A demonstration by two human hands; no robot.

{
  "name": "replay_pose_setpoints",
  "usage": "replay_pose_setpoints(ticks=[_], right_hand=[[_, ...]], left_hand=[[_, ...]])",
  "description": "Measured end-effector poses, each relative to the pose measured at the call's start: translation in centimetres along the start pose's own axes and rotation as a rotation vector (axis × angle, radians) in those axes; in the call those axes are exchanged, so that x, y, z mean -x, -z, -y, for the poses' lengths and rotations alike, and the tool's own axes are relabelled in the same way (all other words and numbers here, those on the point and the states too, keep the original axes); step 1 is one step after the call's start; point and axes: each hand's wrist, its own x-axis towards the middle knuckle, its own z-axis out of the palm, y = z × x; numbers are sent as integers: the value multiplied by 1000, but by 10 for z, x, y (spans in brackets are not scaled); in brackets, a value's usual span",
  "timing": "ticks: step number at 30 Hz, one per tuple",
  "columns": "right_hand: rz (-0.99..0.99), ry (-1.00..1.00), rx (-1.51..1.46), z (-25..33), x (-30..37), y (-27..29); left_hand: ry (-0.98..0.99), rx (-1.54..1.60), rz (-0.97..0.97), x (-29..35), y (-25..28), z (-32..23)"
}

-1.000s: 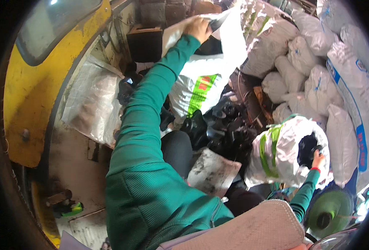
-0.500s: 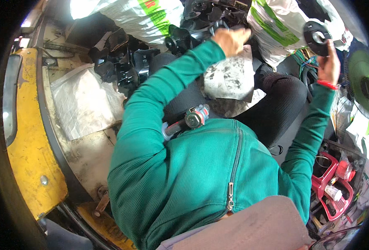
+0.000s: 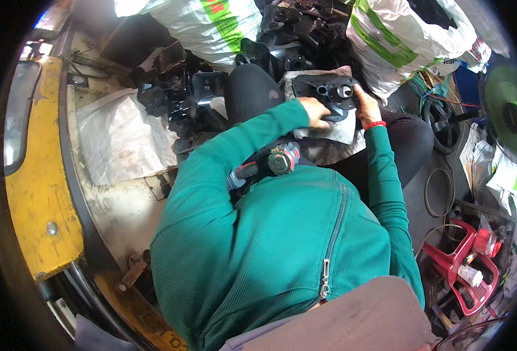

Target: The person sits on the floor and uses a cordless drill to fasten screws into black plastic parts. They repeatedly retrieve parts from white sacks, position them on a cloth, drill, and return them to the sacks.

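In front of me, above a dirty pale sheet (image 3: 341, 130), is a black moulded plastic part (image 3: 308, 85) with round holes. My left hand (image 3: 315, 113) is closed on its near left edge. My right hand (image 3: 367, 107), a red band at its wrist, grips a round black disc (image 3: 345, 103) with a hole in its middle, at the right end of the part. The two pieces overlap there; whether they are joined I cannot tell. By my waist lies a red and grey power tool (image 3: 282, 159), touched by neither hand.
Black plastic parts (image 3: 305, 29) are heaped ahead, between white and green sacks (image 3: 381, 41). More lie left, beside a pale sheet (image 3: 127, 137). A green fan (image 3: 507, 111) stands at right, above a red plastic frame (image 3: 454, 248). A yellow panel (image 3: 42, 169) borders the left.
My right hand has brought the round disc in from the far right. My left hand has come back from the heap, now holding the black part, and the two hands have met.
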Motion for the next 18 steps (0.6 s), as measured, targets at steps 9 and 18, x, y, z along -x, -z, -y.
replay_pose_setpoints(ticks=[9, 18], right_hand=[[113, 160, 553, -64, -81, -34], [197, 22, 482, -92, -148, -10]], left_hand=[[856, 366, -1059, 306, 11, 40], [1425, 219, -364, 375, -61, 45]])
